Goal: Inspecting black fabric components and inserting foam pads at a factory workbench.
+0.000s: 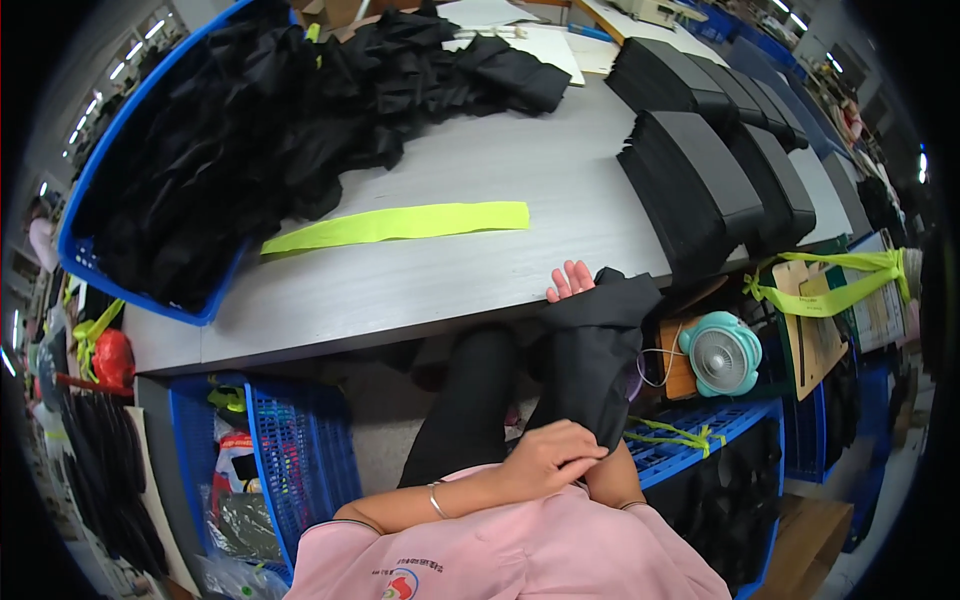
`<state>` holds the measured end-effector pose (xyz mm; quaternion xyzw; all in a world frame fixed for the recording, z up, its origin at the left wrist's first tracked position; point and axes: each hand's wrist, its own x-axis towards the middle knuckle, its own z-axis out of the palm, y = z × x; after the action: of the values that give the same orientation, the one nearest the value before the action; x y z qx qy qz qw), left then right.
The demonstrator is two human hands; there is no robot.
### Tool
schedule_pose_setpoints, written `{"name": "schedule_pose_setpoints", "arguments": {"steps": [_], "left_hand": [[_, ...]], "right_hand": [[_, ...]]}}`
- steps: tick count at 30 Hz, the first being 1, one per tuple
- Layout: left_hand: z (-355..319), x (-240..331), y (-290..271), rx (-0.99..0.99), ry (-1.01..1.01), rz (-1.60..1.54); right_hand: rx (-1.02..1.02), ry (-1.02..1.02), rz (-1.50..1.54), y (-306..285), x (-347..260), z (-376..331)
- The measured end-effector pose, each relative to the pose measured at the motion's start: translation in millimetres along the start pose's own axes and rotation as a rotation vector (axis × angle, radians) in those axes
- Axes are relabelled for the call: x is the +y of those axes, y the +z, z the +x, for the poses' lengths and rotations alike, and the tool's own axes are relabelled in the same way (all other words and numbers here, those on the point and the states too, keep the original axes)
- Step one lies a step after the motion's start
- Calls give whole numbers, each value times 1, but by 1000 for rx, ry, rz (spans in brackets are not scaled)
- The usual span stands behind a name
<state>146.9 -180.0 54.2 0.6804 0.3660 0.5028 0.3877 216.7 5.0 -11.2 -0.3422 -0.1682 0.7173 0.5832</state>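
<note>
A black cloth tube [590,360], sleeve-like, is drawn over my right forearm. From its far end the fingertips of my right hand [572,281] stick out, stretched and slightly apart; the palm is hidden inside the cloth. My left hand [550,458], with a silver bangle on its wrist, pinches the tube's near edge. Beyond, on the grey table [470,165], lies a neon yellow strip [400,227]. Black fabric pieces [260,120] are heaped on the left, partly inside a blue basket [150,292].
Neat stacks of folded black pieces [690,180] stand at the table's right. A small teal fan [720,353] is below them. Blue crates [300,440] flank my legs, the right-hand crate [765,480] holding black fabric. A clipboard [810,325] hangs at right.
</note>
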Motion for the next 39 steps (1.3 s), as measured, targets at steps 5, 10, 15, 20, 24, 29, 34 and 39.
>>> {"name": "schedule_pose_setpoints", "arguments": {"steps": [5, 10, 15, 20, 24, 29, 34, 39], "left_hand": [[55, -13, -45, 359, -96, 248], [72, -65, -64, 269, -344, 67], [76, -76, -69, 336, -329, 102], [71, -88, -70, 81, -208, 147], [69, -49, -52, 394, -194, 323], [27, -14, -14, 108, 102, 293], [37, -34, -27, 275, 67, 352], [49, -48, -45, 407, -429, -264]], "right_hand": [[-77, 51, -296, 9, -8, -31], [-72, 94, -148, 8, -1, -50], [12, 90, -208, 4, -2, -51], [-132, 55, -391, 19, -22, -60], [-214, 2, -527, 27, -44, -71], [44, -187, -475, 34, -51, -60], [167, -278, -605, 34, -51, -40], [330, -216, -420, 68, -12, -24]]}}
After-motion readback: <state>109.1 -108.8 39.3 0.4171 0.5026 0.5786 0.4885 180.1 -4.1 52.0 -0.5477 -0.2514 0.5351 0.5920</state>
